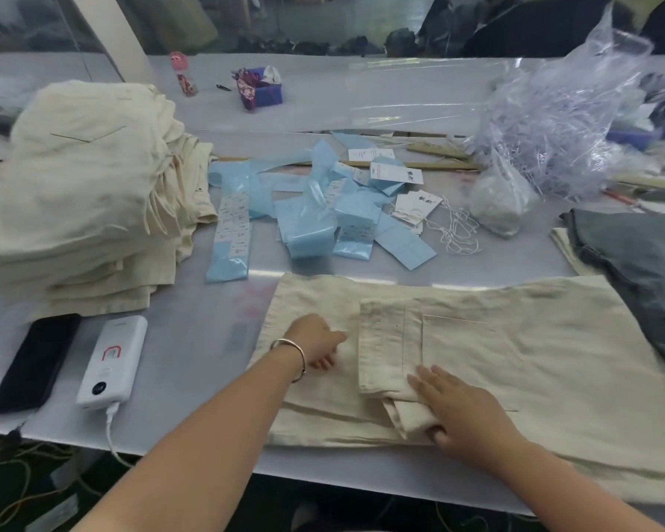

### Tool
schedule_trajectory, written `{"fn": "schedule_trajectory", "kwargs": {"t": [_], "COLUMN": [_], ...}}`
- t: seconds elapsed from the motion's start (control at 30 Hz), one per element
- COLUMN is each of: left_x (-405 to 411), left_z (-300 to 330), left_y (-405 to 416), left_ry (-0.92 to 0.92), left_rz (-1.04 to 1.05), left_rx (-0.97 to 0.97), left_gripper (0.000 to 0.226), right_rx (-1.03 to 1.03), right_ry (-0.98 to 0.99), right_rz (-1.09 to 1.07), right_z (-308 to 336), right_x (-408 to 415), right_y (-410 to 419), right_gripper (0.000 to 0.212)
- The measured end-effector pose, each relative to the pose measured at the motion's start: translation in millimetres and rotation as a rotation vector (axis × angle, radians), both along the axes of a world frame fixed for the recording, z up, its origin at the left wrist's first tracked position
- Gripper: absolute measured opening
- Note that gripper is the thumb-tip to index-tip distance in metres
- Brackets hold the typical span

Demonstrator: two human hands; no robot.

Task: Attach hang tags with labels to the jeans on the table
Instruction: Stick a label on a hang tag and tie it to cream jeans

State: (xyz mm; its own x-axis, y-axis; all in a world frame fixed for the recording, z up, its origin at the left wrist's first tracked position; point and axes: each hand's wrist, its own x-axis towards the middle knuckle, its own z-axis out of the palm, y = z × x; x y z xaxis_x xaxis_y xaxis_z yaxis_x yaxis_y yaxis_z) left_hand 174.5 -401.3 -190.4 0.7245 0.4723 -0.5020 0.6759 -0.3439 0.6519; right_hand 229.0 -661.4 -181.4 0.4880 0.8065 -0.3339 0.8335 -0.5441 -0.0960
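Observation:
Cream jeans (515,351) lie flat across the near right of the table, with the waistband end folded over on top. My left hand (317,341) rests on the cloth to the left of the fold, fingers loosely bent and holding nothing. My right hand (461,412) lies on the folded part, fingers straight on top and thumb tucked under the fold's edge. White hang tags with strings (415,207) sit beyond the jeans at mid-table. Blue label strips (231,232) and loose blue backing pieces (323,213) lie beside them.
A tall stack of folded cream jeans (89,193) fills the left. A black phone (35,362) and white power bank (112,362) lie at the near left. A clear plastic bag of fasteners (553,120) stands at the back right, grey-blue jeans (638,255) at the right edge.

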Motion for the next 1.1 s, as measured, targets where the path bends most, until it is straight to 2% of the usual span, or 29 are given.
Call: {"fn": "schedule_trajectory", "kwargs": {"t": [0.1,0.17,0.23,0.3,0.37,0.4,0.47,0.57,0.63,0.7,0.77,0.83,0.9,1.0,1.1], "left_x": [6,13,27,45,61,64,60,40,18,-6,-30,-49,-64,-74,-76], "left_z": [-1,8,31,68,108,130,163,184,177,156,118,69,28,-6,-6], "left_y": [-32,-51,-65,-77,-78,-76,-62,-17,18,49,74,90,94,93,93], "left_ry": [0.090,0.097,0.038,-0.062,-0.217,-0.326,-0.506,-0.600,-0.574,-0.522,-0.419,-0.234,-0.078,-0.124,-0.205], "left_rz": [0.057,0.124,0.166,0.148,0.023,-0.030,-0.112,-0.043,-0.012,0.045,0.241,0.405,0.449,0.359,0.324], "left_rx": [-0.245,-0.534,-0.866,-1.066,-1.113,-1.135,-1.137,-1.008,-0.914,-0.902,-0.810,-0.622,-0.384,-0.073,0.353], "left_gripper": [0.075,0.092,0.099,0.085,0.045,0.033,0.034,0.013,0.027,0.018,0.023,0.028,0.026,0.032,0.021], "right_rx": [0.264,0.493,0.707,0.822,0.898,0.937,1.027,1.084,1.044,0.952,0.741,0.410,0.165,0.117,0.145], "right_ry": [0.086,0.153,0.094,-0.105,-0.272,-0.324,-0.408,-0.425,-0.323,-0.214,-0.069,0.050,0.082,0.019,-0.048], "right_rz": [-0.321,-0.510,-0.541,-0.472,-0.390,-0.369,-0.316,-0.130,-0.015,0.084,0.164,0.136,0.069,0.056,0.002], "right_z": [10,24,45,74,108,124,155,177,169,145,110,66,21,-15,-22], "right_x": [12,27,31,30,29,29,26,3,-20,-38,-50,-50,-45,-45,-55], "right_y": [-3,-12,-19,-19,-11,-4,12,42,66,89,112,126,127,119,133], "right_gripper": [0.056,0.047,0.039,0.036,0.038,0.037,0.036,0.040,0.041,0.043,0.055,0.069,0.072,0.074,0.087]}}
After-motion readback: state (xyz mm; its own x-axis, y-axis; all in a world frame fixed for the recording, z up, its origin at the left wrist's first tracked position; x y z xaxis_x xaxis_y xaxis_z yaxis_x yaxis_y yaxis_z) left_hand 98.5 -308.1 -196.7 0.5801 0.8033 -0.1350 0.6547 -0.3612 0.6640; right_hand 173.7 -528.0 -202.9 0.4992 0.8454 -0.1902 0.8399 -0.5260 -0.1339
